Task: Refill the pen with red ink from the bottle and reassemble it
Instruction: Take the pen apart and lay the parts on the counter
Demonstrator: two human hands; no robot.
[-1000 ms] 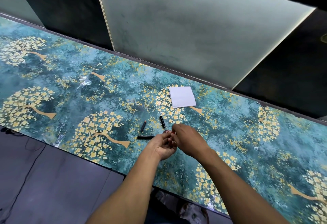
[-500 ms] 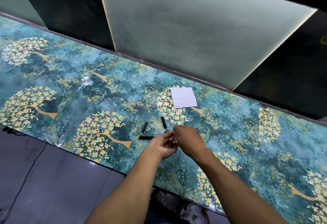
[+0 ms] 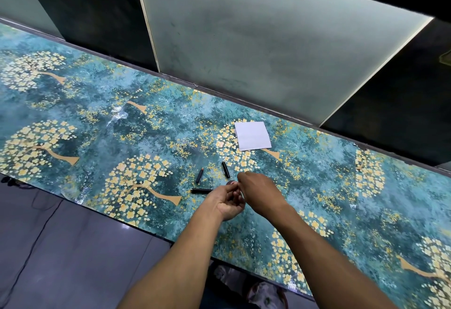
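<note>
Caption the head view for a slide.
Both hands, left hand and right hand, meet over a small bottle; three pen parts and white paper lie on the table.

Both hands cover most of the ink bottle (image 3: 231,182); one pen piece (image 3: 200,190) slips behind the left hand (image 3: 228,199).

On the table (image 3: 73,118) three pen pieces (image 3: 199,175) (image 3: 225,169) (image 3: 201,190) lie just left of the two hands (image 3: 229,200) (image 3: 260,192) meeting near its front edge, with a paper sheet (image 3: 253,136) behind them.
</note>
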